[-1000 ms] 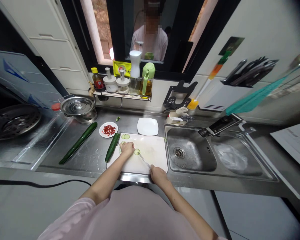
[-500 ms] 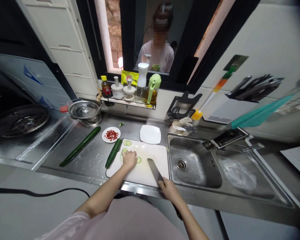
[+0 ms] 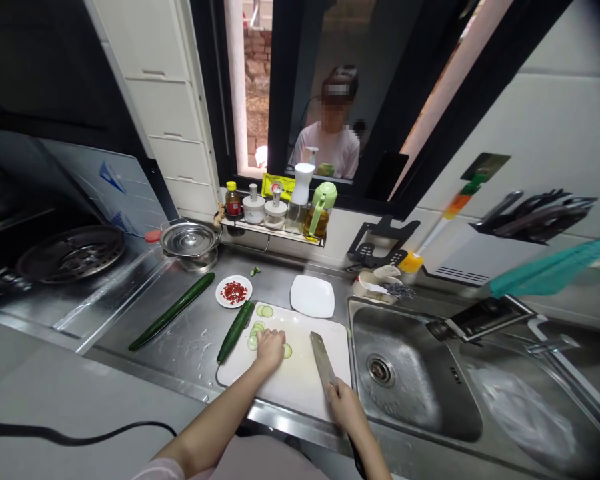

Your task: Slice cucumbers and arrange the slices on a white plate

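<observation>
My right hand (image 3: 349,408) is closed round the handle of a kitchen knife (image 3: 323,360), its blade lying over the right half of the white cutting board (image 3: 300,393). On the board's left half, my left hand (image 3: 271,348) is closed with bent fingers over cucumber slices (image 3: 253,342); slices show on both sides of the hand, and the fingertips are partly hidden. Two more thin slices lie at the board's far left corner. A cut length of cucumber (image 3: 235,331) rests along the board's left edge. Farther left, a long whole cucumber (image 3: 173,311) lies on the steel counter.
Behind the board stand a plate of chopped red pieces (image 3: 234,292) and a white square plate (image 3: 312,296). A sink (image 3: 405,380) adjoins on the right. Lidded steel pots (image 3: 189,240) and a stove (image 3: 73,253) are on the left. A condiment shelf (image 3: 280,231) hangs under the window.
The camera view has shifted, so the scene sits lower in the picture. Both hands keep nearly the same places on the board, with the knife still in the right.
</observation>
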Demonstrator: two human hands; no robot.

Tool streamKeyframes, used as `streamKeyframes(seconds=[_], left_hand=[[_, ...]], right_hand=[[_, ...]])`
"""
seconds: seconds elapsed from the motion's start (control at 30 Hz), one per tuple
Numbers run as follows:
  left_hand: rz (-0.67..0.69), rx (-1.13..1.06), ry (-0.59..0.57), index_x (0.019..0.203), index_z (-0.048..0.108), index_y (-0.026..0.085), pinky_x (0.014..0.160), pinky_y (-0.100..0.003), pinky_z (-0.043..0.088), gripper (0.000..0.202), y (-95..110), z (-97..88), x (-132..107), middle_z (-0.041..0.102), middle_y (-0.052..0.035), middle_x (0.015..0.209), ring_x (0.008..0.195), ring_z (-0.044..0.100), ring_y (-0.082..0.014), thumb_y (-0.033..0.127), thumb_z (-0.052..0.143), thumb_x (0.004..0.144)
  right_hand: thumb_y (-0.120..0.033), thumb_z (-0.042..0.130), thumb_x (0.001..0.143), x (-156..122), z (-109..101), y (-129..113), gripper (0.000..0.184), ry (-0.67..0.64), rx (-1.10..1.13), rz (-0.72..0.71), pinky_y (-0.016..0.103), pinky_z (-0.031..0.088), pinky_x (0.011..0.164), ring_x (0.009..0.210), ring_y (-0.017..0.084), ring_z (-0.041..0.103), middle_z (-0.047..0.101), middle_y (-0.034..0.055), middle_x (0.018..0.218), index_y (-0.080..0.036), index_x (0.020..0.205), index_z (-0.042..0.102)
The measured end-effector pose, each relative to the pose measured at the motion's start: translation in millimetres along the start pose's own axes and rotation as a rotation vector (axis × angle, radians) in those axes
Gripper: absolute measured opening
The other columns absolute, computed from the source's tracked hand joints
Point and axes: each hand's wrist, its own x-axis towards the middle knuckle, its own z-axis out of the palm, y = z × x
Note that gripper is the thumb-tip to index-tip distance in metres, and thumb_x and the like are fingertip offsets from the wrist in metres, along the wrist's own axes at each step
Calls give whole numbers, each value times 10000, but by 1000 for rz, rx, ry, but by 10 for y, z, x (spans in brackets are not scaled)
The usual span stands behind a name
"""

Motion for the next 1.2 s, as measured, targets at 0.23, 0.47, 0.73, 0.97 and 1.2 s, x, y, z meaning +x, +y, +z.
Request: streamKeyframes(seconds=[0.23, 0.47, 0.73, 0.97, 1.2], left_hand=[[-4, 29, -50, 979, 649, 190, 911, -423, 245, 307, 51, -53, 20, 650, -115, 1078, 1094, 509, -272, 69, 427, 806], [6, -20, -45, 925, 636, 201, 900, -408, 252, 255, 64, -104, -37, 681, -88, 1004, 1045, 533, -254, 86, 439, 812], [-102, -118, 104, 894, 650, 240, 865, -378, 243, 199, -277, -155, -372, 686, -42, 941, 1012, 525, -238, 160, 476, 841], [-162, 5, 204, 920, 640, 235, 844, -384, 231, 204, -643, -234, -482, 684, -70, 976, 1040, 473, -260, 227, 438, 895], [-183, 65, 230, 944, 645, 241, 833, -391, 241, 220, -735, -231, -382, 687, -72, 1003, 1027, 476, -259, 235, 428, 909]], right_hand=[[-328, 315, 919, 25, -27, -63, 349, -8, -44, 3, 223, 399, 755, 971, 191, 642, 707, 90, 1021, -186, 1046, 607], [-335, 324, 936, 39, 45, -61, 326, -14, -48, -18, 215, 391, 717, 933, 187, 646, 710, 96, 988, -182, 980, 608], [-315, 325, 942, 17, 15, -110, 351, -24, -81, -27, 221, 385, 743, 956, 187, 642, 705, 109, 1024, -161, 1067, 614], [-349, 320, 947, 63, 41, -122, 390, -29, -129, -38, 241, 385, 770, 996, 202, 632, 692, 120, 1068, -150, 1123, 606], [-356, 321, 949, 47, 15, -148, 378, -39, -144, -40, 238, 382, 750, 974, 199, 636, 695, 112, 1055, -161, 1092, 612]])
